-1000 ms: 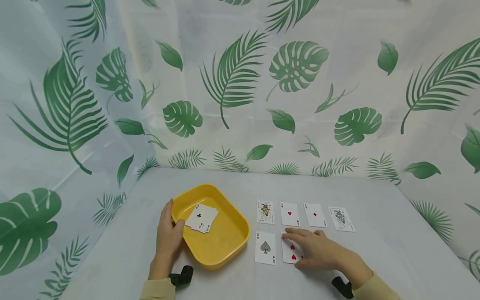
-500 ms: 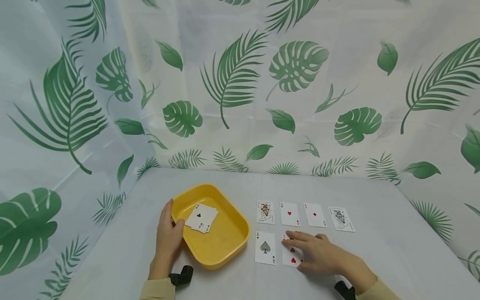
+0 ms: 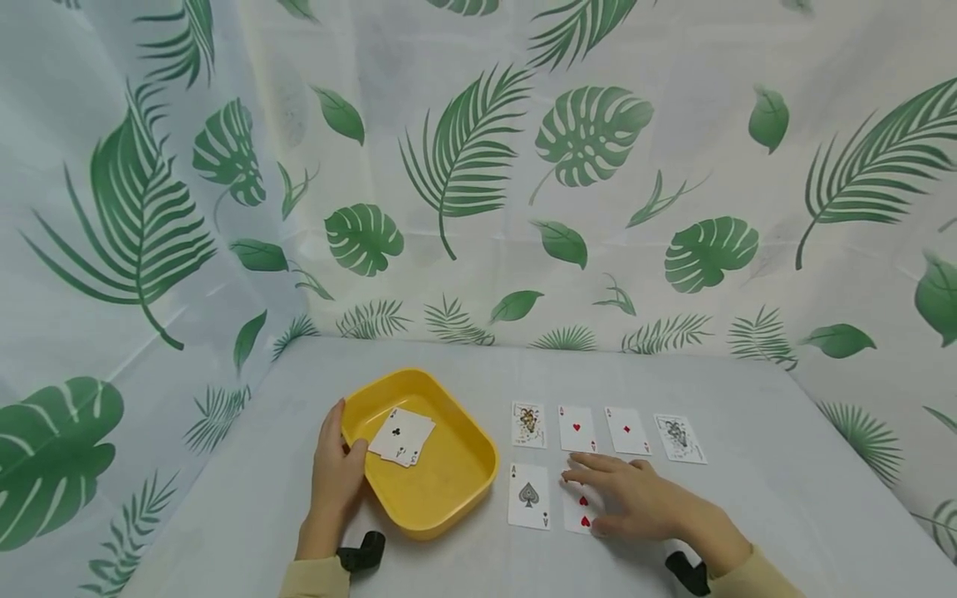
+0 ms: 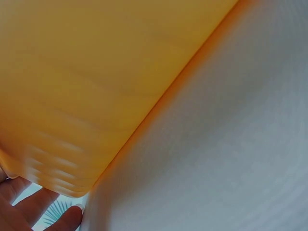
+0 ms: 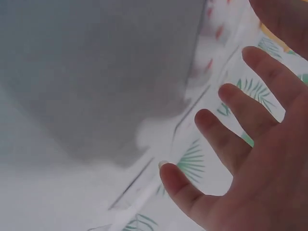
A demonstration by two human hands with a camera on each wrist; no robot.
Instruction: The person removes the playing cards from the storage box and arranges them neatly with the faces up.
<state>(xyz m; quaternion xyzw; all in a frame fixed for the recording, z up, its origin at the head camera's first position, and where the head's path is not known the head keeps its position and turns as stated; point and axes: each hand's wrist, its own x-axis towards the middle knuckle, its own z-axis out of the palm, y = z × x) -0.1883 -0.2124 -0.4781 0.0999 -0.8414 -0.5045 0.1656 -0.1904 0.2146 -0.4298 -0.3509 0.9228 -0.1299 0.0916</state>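
Nearest to the person, the right hand point(image 3: 641, 498) lies low over a hearts card point(image 3: 582, 513), its fingers spread and loosely extended with nothing gripped between them. Part of the card is hidden beneath it, and whether the fingertips touch it cannot be told. The card lies face up on the pale tabletop point(image 3: 755, 473), just beside an ace of spades point(image 3: 528, 496).

Being thin, the card is probably very light, springy and slick, apt to slide under a push and to crease if squeezed hard. The best hold is likely an edge or corner, drawn up with a fingertip and then pinched against the thumb.

To the left, the left hand point(image 3: 338, 469) holds the yellow tray point(image 3: 449, 490) at its left corner, thumb at the rim and fingers around the outer wall. The tray looks like stiff, light plastic, likely to slip unless steadied at its rim. Overlapping cards point(image 3: 404, 433) lie inside it.

Farther off, a row of four runs left to right: a coloured joker point(image 3: 528, 425), an ace of hearts point(image 3: 577, 428), an ace of diamonds point(image 3: 627, 430) and a grey joker point(image 3: 679, 438). A leaf-printed sheet point(image 3: 598, 291) hangs behind.
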